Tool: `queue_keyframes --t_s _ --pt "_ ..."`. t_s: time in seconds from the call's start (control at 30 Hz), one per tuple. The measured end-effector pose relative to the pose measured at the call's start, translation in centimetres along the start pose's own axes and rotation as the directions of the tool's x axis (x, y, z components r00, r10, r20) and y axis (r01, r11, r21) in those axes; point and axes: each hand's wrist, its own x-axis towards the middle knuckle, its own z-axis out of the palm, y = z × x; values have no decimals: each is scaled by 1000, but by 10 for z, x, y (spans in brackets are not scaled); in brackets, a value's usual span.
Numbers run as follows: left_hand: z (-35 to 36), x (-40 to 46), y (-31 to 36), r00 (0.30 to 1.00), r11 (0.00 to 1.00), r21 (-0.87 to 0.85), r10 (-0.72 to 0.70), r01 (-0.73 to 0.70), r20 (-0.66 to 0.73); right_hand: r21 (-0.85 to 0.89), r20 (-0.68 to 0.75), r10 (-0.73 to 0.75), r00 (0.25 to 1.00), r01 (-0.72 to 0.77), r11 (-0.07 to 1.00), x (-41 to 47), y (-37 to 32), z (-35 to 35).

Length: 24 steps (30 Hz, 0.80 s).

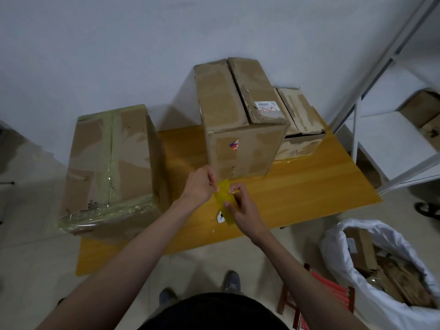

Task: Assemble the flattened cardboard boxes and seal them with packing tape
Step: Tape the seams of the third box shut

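Leftmost, a taped box (109, 167) sits on the wooden surface (309, 186). Over the middle, the left hand (200, 186) pinches the top of a yellow tape strip (226, 201) while the right hand (242, 208) pinches its right edge and middle. Behind stand a tall box (238, 120) and a smaller box (300, 125).

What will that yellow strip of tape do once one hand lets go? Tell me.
Probably floppy: the tape strip is thin and translucent, held by the left hand and right hand. Likely very light. It may curl and stick to itself.
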Motion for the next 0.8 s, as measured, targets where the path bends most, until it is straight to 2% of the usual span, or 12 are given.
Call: queue_keyframes --t_s 0.07,0.2,0.3,0.37,0.5,0.6,0.8 --pt "10 -3 1 1000 999 38 -15 15 -8 -55 8 -2 1000 2 999 0 7 -4" --pt "25 -10 -6 996 962 272 59 -38 -71 -110 -48 57 997 -62 992 4 28 -16" --pt "27 -17 -19 995 958 281 75 -53 -68 -98 -97 165 981 -175 980 17 46 -28" --pt "28 -23 -29 996 963 266 63 -45 -58 -176 -90 198 976 -211 961 28 59 -33" --pt "26 -34 -46 998 955 296 51 -39 -34 -442 -36 159 987 -159 883 43 89 -33" --pt "25 -43 -58 997 939 340 63 -45 -42 -570 17 124 992 -92 816 49 113 -33" --pt "18 -61 -78 988 914 393 139 -103 -65 -724 130 298 946 -115 680 55 143 -21"
